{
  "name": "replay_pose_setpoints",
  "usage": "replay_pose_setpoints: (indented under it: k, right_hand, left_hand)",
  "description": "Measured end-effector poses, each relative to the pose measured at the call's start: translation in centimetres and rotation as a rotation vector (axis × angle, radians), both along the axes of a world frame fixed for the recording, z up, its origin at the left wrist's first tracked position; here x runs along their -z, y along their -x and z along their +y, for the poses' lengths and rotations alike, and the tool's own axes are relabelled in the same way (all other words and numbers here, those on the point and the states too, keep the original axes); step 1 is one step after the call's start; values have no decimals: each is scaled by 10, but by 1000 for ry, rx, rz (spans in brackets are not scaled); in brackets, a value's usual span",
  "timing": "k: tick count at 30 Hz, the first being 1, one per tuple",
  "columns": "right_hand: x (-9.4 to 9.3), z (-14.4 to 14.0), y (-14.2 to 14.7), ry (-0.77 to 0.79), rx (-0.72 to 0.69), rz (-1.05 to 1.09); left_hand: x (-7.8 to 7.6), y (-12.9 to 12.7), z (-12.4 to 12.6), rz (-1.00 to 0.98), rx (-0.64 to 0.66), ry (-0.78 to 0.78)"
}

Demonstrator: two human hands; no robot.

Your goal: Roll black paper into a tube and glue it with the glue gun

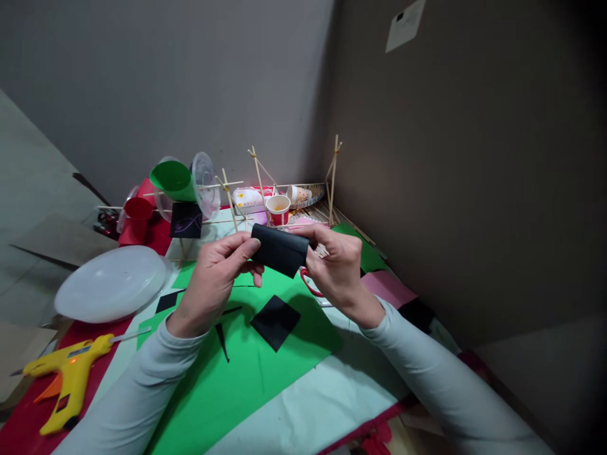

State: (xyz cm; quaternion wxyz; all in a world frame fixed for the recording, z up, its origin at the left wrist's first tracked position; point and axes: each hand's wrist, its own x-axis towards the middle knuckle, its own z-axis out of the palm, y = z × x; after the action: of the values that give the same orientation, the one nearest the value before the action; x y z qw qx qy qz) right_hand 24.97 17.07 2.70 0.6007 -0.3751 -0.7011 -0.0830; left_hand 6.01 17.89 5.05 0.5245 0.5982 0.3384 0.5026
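Observation:
A piece of black paper, bent over into a curl, is held up between both hands above the table. My left hand pinches its left end, thumb on the near face. At the other end, my right hand is closed on the paper's right edge, with some fingertips hidden behind it. Below them a black paper square lies on a green sheet. Thin black paper strips rest to the left of that square. Red-handled scissors show partly behind my right hand.
A yellow glue gun lies at the left near a white balloon. Stick frames stand at the back, around a paper cup. A model with green and red cups stands back left. Walls close off the back and right.

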Motion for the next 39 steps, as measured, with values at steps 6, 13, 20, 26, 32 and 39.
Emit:
replay_pose_setpoints:
  k: [6, 13, 20, 26, 32, 39]
  right_hand:
    - [-6, 4, -6, -57, -84, -274]
    - [-2, 6, -6, -223, 42, -309]
    - [-1, -3, 8, 262, -97, 50]
    - [-13, -3, 0, 386, -202, 19]
    - [-18, 1, -12, 140, -287, -174]
    - [-8, 5, -6, -137, -44, -303]
  left_hand:
    - [-6, -2, 1, -51, -55, 29]
    - [-4, -4, -1, -17, -58, 43]
    - [0, -5, 1, -5, -42, 49]
    - [-1, -7, 1, -74, -68, 139]
    - [1, -6, 3, -162, -74, 232]
    - [3, -9, 5, -134, -111, 145]
